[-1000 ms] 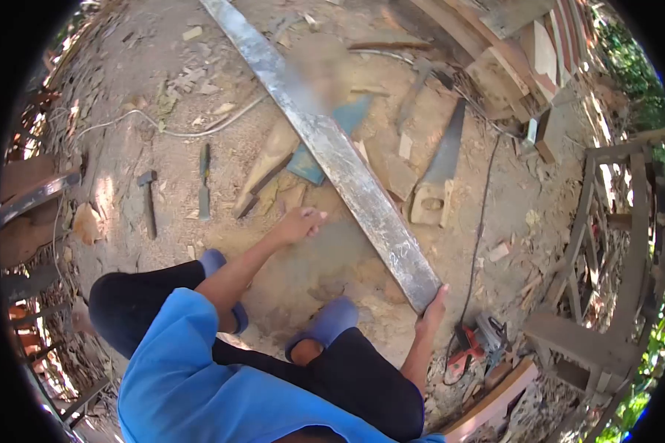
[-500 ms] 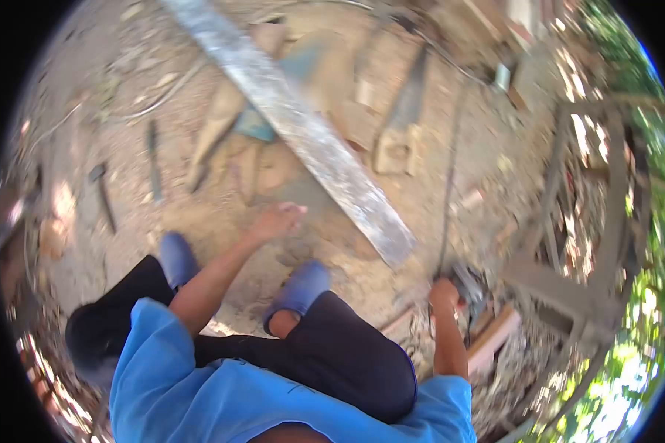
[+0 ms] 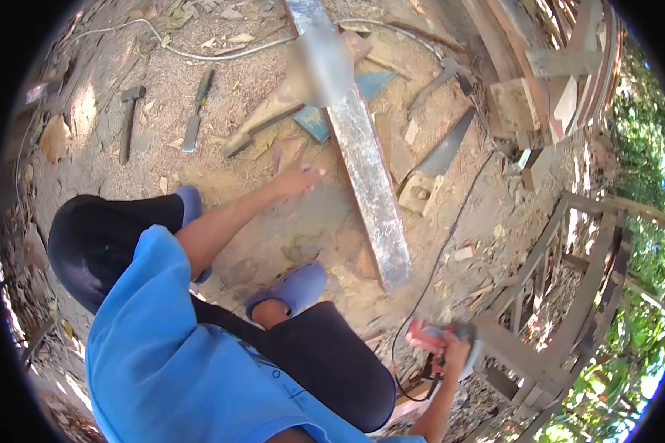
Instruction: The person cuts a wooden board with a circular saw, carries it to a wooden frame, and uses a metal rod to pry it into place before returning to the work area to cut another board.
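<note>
My right hand (image 3: 454, 350) grips a red and grey power tool (image 3: 432, 338) at the lower right, with a black cord (image 3: 451, 240) running from it. My left hand (image 3: 297, 181) is held over the ground with its fingers curled in and nothing visible in them. It is left of a long metal-grey plank (image 3: 373, 184), not touching it. The plank lies across wooden pieces, one of them a brown length (image 3: 262, 122), and a blue piece (image 3: 314, 124). A blur hides part of the plank's upper half.
A hammer (image 3: 129, 122) and a chisel-like tool (image 3: 197, 111) lie at the left. A handsaw (image 3: 443, 151) lies right of the plank. A wooden frame (image 3: 595, 280) stands at the right, timber (image 3: 513, 74) at the upper right. A pale cable (image 3: 222, 57) crosses the top.
My right hand has raised the power tool off the ground beside the frame. The view has turned, so the plank appears steeper. My left hand stays curled left of the plank.
</note>
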A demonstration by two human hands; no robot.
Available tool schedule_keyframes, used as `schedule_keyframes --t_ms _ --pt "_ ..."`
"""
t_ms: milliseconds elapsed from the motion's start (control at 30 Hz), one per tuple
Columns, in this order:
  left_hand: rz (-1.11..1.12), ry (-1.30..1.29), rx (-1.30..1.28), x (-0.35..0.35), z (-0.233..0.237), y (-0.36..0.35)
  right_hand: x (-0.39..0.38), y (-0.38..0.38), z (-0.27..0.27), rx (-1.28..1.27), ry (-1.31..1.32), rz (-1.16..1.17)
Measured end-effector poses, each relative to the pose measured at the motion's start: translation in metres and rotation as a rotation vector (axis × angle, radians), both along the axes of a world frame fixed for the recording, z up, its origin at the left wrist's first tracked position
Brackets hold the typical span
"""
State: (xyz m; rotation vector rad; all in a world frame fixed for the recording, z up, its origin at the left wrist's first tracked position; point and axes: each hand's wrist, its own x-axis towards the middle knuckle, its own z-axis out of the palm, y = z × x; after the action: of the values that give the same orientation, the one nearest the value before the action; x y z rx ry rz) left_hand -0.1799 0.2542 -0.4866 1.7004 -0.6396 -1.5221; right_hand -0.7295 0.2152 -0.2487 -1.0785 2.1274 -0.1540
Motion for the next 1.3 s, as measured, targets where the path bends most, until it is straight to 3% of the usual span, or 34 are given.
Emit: schedule_keyframes --t_ms 33,100,200,267,333,400,533,633,733,967,1133,1300 --pt "0.012 0.042 0.025 -0.004 0.002 -0.004 0.03 0.012 0.034 -0.113 -0.116 -0.083" --pt "-0.11 -0.001 -0.007 -0.013 -0.007 -0.014 0.071 0.031 0.081 -0.271 -0.322 -0.032" --pt "-0.184 -0.174 -0.067 -0.012 -0.001 -0.029 0.143 0.053 0.108 -0.492 -0.592 0.03" --pt "-0.136 -0.227 -0.114 -0.004 0.005 -0.04 0.146 0.052 0.09 -0.552 -0.78 -0.018" --pt "-0.019 -0.181 -0.161 0.008 0.008 -0.047 0.176 0.043 0.08 -0.441 -0.87 0.007" --pt "0.087 -0.077 -0.15 0.022 0.017 -0.048 0.212 0.036 0.056 -0.356 -0.982 0.174" --pt "0.222 0.019 -0.141 0.046 0.015 -0.036 0.272 0.045 0.02 -0.19 -1.05 0.089" --pt "0.229 -0.33 -0.299 0.054 0.008 -0.031 0.282 0.054 0.0 -0.154 -1.146 -0.05" --pt "0.241 -0.38 -0.214 0.057 0.038 -0.029 0.285 0.059 -0.012 -0.125 -1.175 -0.099" --pt "0.264 -0.094 -0.271 0.046 0.023 -0.043 0.298 0.065 -0.031 -0.125 -1.177 -0.135" --pt "0.236 0.219 -0.1 0.035 0.099 0.004 0.306 0.069 -0.03 -0.106 -1.18 -0.154" --pt "0.048 0.23 -0.117 0.029 0.128 0.038 0.31 0.076 -0.045 -0.124 -1.182 -0.165"
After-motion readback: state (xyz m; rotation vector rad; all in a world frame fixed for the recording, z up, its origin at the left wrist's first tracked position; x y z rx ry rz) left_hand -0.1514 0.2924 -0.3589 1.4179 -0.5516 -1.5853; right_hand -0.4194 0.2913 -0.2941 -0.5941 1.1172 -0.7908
